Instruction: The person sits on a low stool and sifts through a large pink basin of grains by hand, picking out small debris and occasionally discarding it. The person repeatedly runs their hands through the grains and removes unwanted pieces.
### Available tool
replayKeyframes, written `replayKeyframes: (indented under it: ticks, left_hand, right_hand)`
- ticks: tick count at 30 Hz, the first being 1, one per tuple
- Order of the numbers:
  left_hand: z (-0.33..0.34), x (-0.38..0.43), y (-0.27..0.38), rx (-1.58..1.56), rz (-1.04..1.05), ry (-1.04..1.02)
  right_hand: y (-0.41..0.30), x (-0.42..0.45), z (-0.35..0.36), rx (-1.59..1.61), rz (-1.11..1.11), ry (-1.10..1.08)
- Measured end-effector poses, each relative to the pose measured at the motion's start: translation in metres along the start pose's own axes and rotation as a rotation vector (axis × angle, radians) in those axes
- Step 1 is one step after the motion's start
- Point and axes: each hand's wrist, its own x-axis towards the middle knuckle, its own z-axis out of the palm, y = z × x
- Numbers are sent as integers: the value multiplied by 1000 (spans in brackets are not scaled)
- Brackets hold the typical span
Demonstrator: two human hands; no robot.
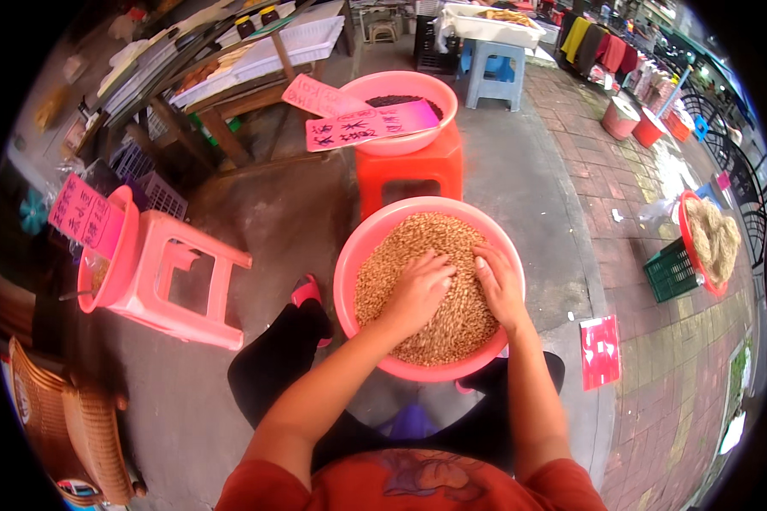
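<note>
A wide pink plastic basin (346, 281) in front of my knees is filled with tan, wheat-like grains (447, 342). Palm down on the middle of the heap lies my left hand (422, 287), its fingers loosely bent and slightly apart; its palm is hidden. Beside it, my right hand (502, 281) rests on the grain along the basin's right inner side, thumb and fingers spread. Grains below and between the hands look blurred. What supports the basin is mostly hidden.
Just beyond is a red plastic stool (409, 169) bearing a pink basin (399, 80) of dark grain with handwritten signs. Left stands a pink stool (166, 274) with another basin (126, 223). A red card (599, 352) lies on the floor at right, near a green crate (671, 271).
</note>
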Motion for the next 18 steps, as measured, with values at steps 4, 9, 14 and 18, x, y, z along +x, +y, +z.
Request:
replayKeyframes:
  ticks: [4, 9, 14, 18]
  left_hand:
    - [-27, 30, -42, -318, -194, 54]
    - [-38, 72, -77, -581, -591, -160]
    - [-26, 101, -105, -548, -573, -346]
    - [-9, 114, -99, -525, -620, -350]
  right_hand:
    - [-6, 2, -3, 36, 27, -1]
    - [-4, -2, -2, 17, 41, -10]
    - [-4, 4, -3, 37, 49, -18]
    - [-3, 1, -5, 30, 39, 2]
